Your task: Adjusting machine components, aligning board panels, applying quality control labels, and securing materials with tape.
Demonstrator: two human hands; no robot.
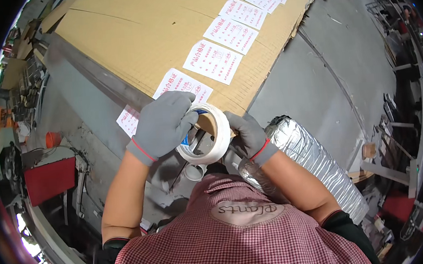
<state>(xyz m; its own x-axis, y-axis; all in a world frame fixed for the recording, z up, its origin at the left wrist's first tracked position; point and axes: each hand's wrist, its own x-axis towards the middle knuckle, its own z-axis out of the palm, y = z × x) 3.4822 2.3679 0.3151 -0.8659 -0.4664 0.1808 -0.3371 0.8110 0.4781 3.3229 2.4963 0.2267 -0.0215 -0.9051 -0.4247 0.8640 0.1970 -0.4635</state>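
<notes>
A roll of white tape point(223, 131) with a brown cardboard core is held up between my gloved hands, in front of my apron. My left hand point(165, 123), in a grey glove, is closed on the roll's upper left rim. My right hand point(249, 135), gloved alike, grips its right side, and some fingers are hidden. Beyond them, white paper slips with red print point(213, 61) lie in a row along the right part of a cardboard sheet point(129, 39). The nearest slip point(188, 85) is partly covered by my left hand. Another slip point(127, 119) shows left of that hand, partly hidden.
A long foil-wrapped bundle point(313, 158) stands to the right of my right forearm. Below the tape is a whitish round container point(194, 172). An orange bucket point(52, 139) and a red panel point(51, 182) are at the left. Metal frames point(398, 167) stand at the right.
</notes>
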